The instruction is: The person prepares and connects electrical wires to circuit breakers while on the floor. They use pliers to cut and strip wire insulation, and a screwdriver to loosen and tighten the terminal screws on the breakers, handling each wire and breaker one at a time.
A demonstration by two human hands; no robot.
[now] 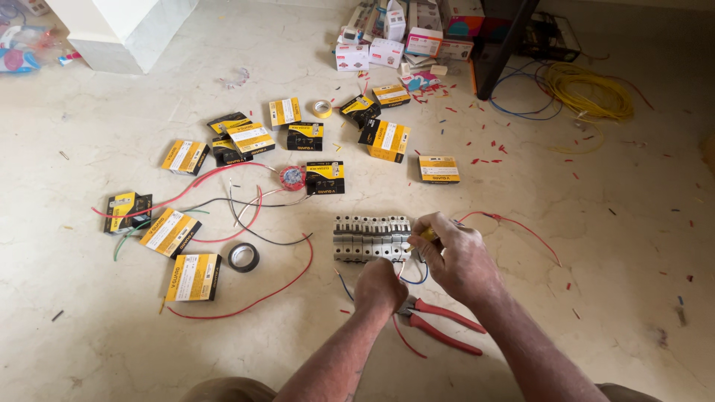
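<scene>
Near the middle of the floor point(596, 246), a grey row of circuit breakers point(372, 237) lies flat. Right hand point(454, 257) grips a yellow-handled screwdriver point(427, 234) at the row's right end; left hand point(380, 286) is fisted just below it, beside red-handled pliers point(439, 321).

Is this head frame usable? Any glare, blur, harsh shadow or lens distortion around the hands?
Head view: soft, even daylight, no glare on the floor; only faint shadows under the left hand and right hand; the row of grey breakers is sharp; wide-angle stretch shows toward the corners; the far boxes are slightly softer.
</scene>
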